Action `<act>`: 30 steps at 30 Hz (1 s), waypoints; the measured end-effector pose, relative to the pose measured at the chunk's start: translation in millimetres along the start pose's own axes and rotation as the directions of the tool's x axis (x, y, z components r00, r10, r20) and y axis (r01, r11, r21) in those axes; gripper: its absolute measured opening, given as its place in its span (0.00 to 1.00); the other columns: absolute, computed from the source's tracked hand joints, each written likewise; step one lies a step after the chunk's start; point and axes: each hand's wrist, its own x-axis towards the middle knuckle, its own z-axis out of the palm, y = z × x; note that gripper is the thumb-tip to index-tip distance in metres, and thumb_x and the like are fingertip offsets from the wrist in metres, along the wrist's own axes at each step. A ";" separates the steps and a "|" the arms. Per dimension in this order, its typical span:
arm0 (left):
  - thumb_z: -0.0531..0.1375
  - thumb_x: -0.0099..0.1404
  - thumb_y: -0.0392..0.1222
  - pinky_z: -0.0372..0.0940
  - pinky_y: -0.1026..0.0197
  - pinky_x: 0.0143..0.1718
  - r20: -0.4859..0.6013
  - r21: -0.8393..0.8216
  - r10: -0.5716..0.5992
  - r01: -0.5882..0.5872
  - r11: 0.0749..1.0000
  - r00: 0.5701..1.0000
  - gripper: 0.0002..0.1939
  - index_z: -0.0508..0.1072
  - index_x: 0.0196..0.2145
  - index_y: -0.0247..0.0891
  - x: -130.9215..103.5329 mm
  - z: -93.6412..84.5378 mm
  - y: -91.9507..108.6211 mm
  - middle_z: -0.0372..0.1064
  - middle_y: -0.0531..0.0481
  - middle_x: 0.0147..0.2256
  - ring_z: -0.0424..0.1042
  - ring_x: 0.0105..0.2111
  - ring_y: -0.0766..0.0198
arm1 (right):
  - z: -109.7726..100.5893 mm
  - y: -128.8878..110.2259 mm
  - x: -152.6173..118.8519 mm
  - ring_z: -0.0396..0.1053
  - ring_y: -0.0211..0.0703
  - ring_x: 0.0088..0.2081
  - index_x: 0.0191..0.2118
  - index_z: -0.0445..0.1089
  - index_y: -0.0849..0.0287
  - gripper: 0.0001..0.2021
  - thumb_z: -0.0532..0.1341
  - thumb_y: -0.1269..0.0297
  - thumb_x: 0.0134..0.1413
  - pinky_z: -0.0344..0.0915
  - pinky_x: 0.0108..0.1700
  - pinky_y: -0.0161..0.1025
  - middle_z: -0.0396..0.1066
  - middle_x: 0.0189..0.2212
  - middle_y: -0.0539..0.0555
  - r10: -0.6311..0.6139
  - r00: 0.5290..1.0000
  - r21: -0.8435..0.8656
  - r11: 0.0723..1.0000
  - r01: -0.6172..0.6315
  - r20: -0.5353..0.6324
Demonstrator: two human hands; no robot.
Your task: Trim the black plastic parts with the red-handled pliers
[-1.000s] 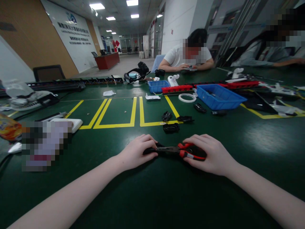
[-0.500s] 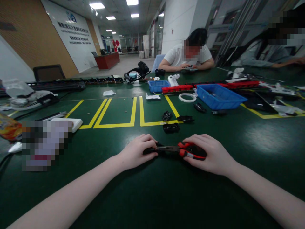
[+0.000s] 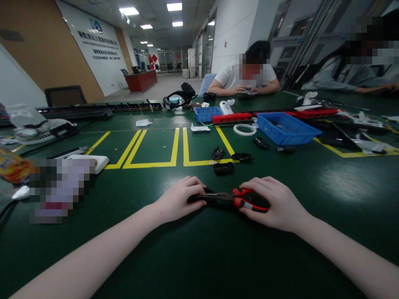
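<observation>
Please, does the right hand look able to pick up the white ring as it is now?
Probably not directly: the right hand has its grip on the pliers, and the white ring lies farther across the table. The ring's top looks uncovered.

Red and black, the pliers [image 3: 232,197] in the right hand [image 3: 277,203]; black, the part [image 3: 195,199] in the left hand [image 3: 177,199]; beyond them, yellow tape [image 3: 152,165] striping dark green surface [image 3: 199,253], blue tray [image 3: 288,135]!

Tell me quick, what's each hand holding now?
Left hand: closed on a black part.
Right hand: holding red-and-black pliers by the handles.
</observation>
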 end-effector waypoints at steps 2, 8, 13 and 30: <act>0.63 0.66 0.37 0.68 0.50 0.48 -0.002 -0.001 0.001 -0.001 1.000 1.000 0.03 0.71 0.38 0.39 0.1 0.1 0.1 0.68 0.47 0.48 0.68 0.47 0.56 | -0.3 -0.1 0.1 0.72 0.46 0.34 0.45 0.71 0.55 0.17 0.65 0.54 0.51 0.67 0.38 0.45 0.77 0.37 0.55 0.001 1.000 -0.005 1.000 -0.001 -0.003; 0.62 0.67 0.37 0.68 0.50 0.48 -0.003 0.009 0.005 -0.005 1.000 1.000 0.03 0.71 0.39 0.39 0.2 0.7 -0.3 0.69 0.47 0.48 0.69 0.47 0.56 | 0.4 1.7 0.2 0.73 0.46 0.36 0.46 0.70 0.55 0.18 0.65 0.54 0.50 0.67 0.40 0.46 0.76 0.38 0.55 -0.014 1.000 -0.010 1.000 0.014 -0.010; 0.62 0.67 0.37 0.68 0.50 0.48 -0.004 0.009 0.010 -0.010 1.000 1.000 0.03 0.71 0.39 0.39 -0.2 0.6 -1.0 0.68 0.47 0.48 0.68 0.47 0.56 | 0.4 2.7 -0.3 0.72 0.46 0.36 0.46 0.69 0.56 0.18 0.65 0.54 0.51 0.67 0.40 0.46 0.76 0.38 0.55 -0.025 1.000 -0.014 1.000 0.025 -0.013; 0.62 0.67 0.38 0.68 0.49 0.48 0.006 -0.005 -0.005 0.005 1.000 1.000 0.03 0.71 0.39 0.39 0.1 -0.8 1.5 0.68 0.47 0.48 0.68 0.47 0.55 | 0.6 0.6 -0.3 0.72 0.46 0.34 0.45 0.70 0.56 0.18 0.64 0.53 0.51 0.66 0.38 0.45 0.76 0.37 0.56 0.001 1.000 -0.011 1.000 -0.001 0.008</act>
